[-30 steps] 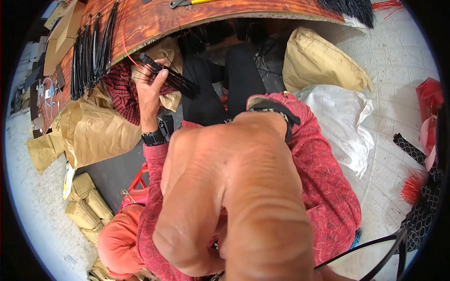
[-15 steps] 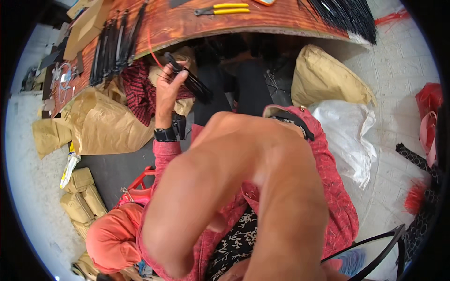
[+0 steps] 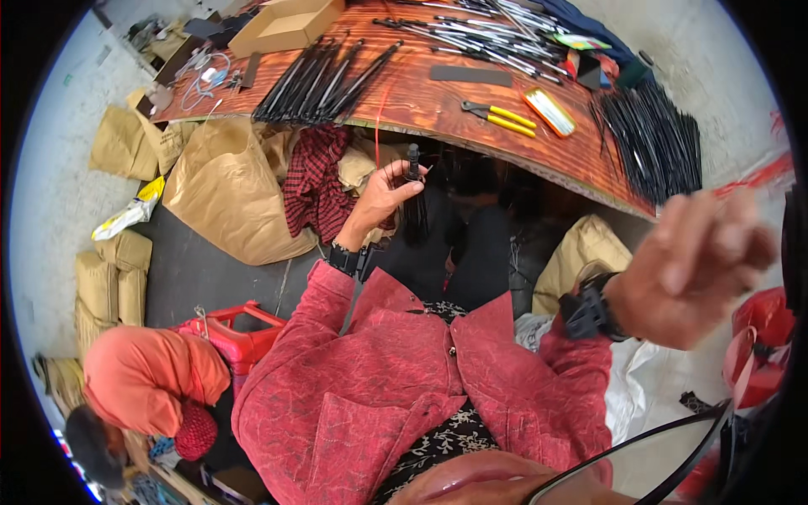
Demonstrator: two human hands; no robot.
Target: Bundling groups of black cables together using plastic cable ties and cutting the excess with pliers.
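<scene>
Grasping a black bundle (image 3: 413,160) in the left hand (image 3: 384,199), just before twelve o'clock from the middle of the view, pinching close below the thick end between thumb and fingers. Pointing that end up toward the table (image 3: 581,156), letting the thin strips hang over the dark trousers (image 3: 488,244), with lower tips too dark for making out. Holding the right hand (image 3: 692,263) up at three o'clock, well apart from the bundle, blurred, with fingers loosely bent and seemingly gripping nothing. Finding a red cord (image 3: 380,126) near twelve, running down over the table edge close to the left fingers, perhaps touching, impossible for telling. Noting more bundles (image 3: 320,84) at eleven, pliers (image 3: 515,124) between one and two, and a black pile (image 3: 652,139) at two, all lying on the table. Probably needing a firm but uncrushing pinch, gathering every strip tightly. Likely gaining from holding the thick end upright against tangling, and from guiding the cord clear of the strips.
</scene>
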